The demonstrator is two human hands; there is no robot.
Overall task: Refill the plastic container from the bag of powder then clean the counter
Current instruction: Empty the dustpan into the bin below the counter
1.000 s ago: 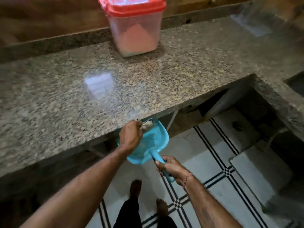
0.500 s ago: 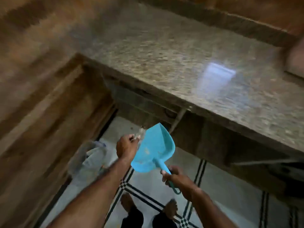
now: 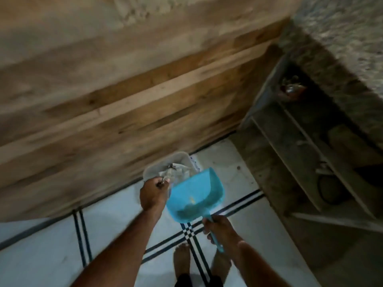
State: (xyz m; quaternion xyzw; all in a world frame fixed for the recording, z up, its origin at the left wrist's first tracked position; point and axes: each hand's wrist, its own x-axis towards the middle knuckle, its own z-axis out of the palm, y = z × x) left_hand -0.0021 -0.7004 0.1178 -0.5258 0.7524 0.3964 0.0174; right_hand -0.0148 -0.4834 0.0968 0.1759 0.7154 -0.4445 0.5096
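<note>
A pale bin [image 3: 165, 162] holding crumpled scraps stands on the tiled floor [image 3: 51, 245], against the wooden wall [image 3: 124, 100]. Dim shelves [image 3: 306, 158] lie to the right.

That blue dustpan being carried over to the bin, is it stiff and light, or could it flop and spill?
Probably stiff: the dustpan keeps its scoop shape though the right hand grips only the handle. Likely light, since one hand carries it. The smooth plastic looks slippery, so the bit of debris inside should slide out easily if it is tilted toward the bin.
</note>
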